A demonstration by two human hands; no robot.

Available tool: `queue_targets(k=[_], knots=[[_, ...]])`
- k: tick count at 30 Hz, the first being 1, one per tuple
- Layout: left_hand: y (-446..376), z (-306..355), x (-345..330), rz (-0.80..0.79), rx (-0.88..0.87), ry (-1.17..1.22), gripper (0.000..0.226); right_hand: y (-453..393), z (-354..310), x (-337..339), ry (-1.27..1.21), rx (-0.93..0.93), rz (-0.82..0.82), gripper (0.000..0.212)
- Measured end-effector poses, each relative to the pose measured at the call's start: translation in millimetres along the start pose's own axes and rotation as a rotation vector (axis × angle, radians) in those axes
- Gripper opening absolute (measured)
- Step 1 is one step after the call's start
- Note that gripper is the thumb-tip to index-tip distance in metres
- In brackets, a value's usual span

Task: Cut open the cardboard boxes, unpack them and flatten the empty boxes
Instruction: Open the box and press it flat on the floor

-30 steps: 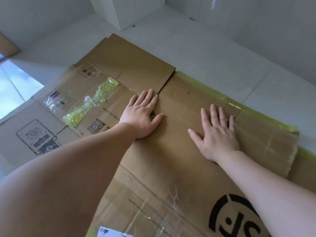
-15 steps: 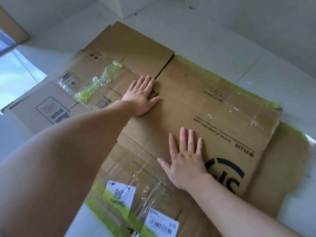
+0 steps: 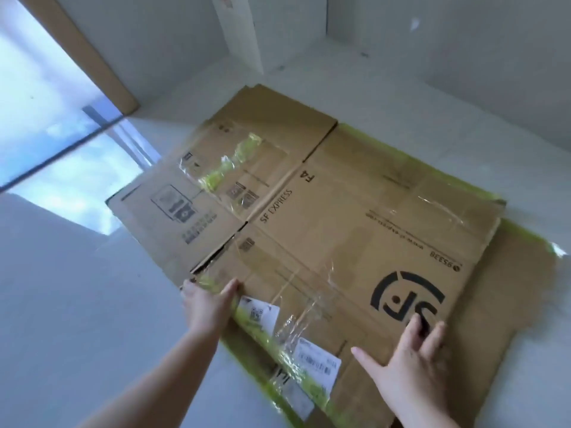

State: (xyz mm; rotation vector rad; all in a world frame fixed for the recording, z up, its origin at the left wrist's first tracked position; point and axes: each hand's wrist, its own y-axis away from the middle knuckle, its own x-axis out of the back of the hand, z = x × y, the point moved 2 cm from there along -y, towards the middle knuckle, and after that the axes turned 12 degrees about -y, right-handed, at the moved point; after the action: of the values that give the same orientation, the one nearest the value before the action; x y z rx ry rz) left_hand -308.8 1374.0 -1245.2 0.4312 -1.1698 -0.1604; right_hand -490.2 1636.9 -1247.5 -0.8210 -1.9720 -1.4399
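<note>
A flattened brown cardboard box (image 3: 355, 211) printed with "SF EXPRESS" lies on the floor, with clear tape and white shipping labels (image 3: 315, 362) on its near flaps. It lies on a second flattened box (image 3: 522, 307) edged with green tape, which sticks out at the right. My left hand (image 3: 207, 304) is at the near-left edge of the top box, thumb on top and the other fingers mostly hidden at the edge. My right hand (image 3: 414, 353) lies flat with spread fingers on the cardboard beside the black SF logo (image 3: 408, 301).
Pale floor tiles (image 3: 77, 304) surround the cardboard. A bright glass pane (image 3: 46, 125) is at the left with a brown board (image 3: 92, 57) standing along it. White walls and a white column (image 3: 241, 29) close off the back.
Both hands have drawn back from the middle of the box to its near edge. The left hand went from pressing flat near the centre fold to the near-left edge. The view has pulled back and up.
</note>
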Motion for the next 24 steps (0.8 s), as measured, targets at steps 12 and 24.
queue_targets(k=[12,24], knots=[[5.5,-4.5,-2.1,-0.372,0.210,0.355,0.044,2.2,9.1,9.9,-0.136,0.220,-0.008,0.109],[-10.4,-25.9,17.7,-0.532,0.042,0.212,0.025,39.2,-1.1,-27.0,0.181,0.411,0.062,0.098]])
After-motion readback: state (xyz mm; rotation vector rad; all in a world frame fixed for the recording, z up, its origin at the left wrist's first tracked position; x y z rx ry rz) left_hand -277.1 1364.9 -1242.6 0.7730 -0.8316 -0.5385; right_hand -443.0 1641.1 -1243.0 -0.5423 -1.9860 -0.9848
